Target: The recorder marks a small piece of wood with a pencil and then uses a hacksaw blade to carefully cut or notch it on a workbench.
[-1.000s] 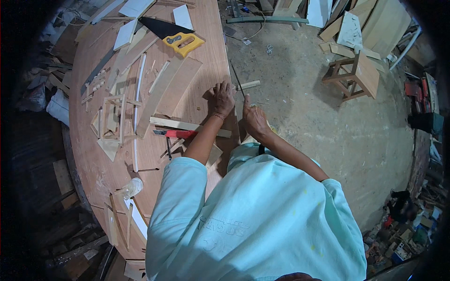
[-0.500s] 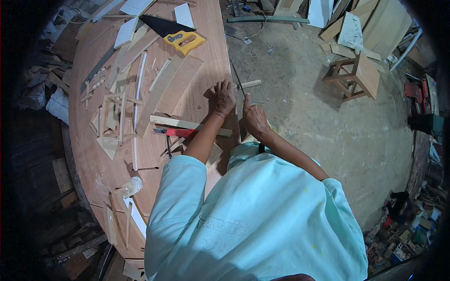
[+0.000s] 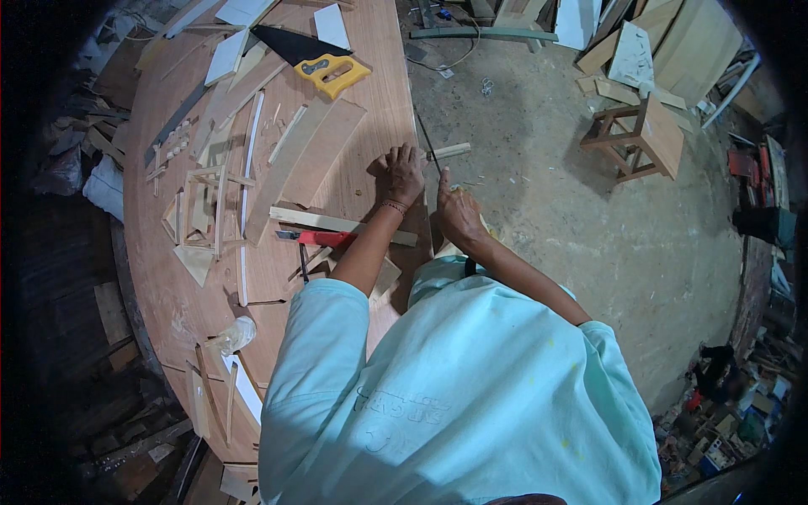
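Observation:
At the edge of the plywood table, my left hand grips a pale wooden strip that juts out over the floor. Its fingers are curled over the strip. My right hand is closed on a thin dark saw, index finger stretched along it, with the blade crossing the strip just right of my left hand; most of the handle is hidden. Another wooden batten and a red utility knife lie by my left forearm.
A yellow-handled saw, a small wooden frame, strips, offcuts and a translucent container are on the table. A wooden stool stands on the concrete floor at right, with leaning boards behind and clutter at lower right.
The thin saw blade has slid very slightly forward, away from me, over the last second. Both hands stay in nearly the same places.

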The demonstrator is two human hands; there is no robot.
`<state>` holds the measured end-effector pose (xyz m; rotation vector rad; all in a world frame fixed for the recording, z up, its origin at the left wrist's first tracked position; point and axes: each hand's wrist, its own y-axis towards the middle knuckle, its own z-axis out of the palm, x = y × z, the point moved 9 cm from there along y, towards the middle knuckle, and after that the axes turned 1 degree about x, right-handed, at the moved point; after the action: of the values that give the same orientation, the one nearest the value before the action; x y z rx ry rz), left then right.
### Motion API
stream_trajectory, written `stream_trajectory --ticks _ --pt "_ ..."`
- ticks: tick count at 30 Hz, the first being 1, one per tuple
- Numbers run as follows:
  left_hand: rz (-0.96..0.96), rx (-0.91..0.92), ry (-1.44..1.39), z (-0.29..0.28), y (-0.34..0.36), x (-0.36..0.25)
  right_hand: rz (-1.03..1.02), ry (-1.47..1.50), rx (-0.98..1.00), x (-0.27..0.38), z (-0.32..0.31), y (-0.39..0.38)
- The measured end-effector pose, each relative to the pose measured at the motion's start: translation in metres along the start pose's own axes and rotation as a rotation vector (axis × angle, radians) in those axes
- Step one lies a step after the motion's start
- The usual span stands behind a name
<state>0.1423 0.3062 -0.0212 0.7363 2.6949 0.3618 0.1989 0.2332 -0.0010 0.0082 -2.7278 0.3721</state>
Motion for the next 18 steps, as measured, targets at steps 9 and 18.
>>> stream_trajectory --ticks 9,18 --pt "0.063 -0.041 0.048 0.014 -0.002 0.004 0.051 0.045 0.012 -0.006 0.005 0.012" --pt "0.081 -0.017 0.225 0.015 -0.001 -0.005 0.035 0.104 -0.056 -0.004 -0.002 0.015"
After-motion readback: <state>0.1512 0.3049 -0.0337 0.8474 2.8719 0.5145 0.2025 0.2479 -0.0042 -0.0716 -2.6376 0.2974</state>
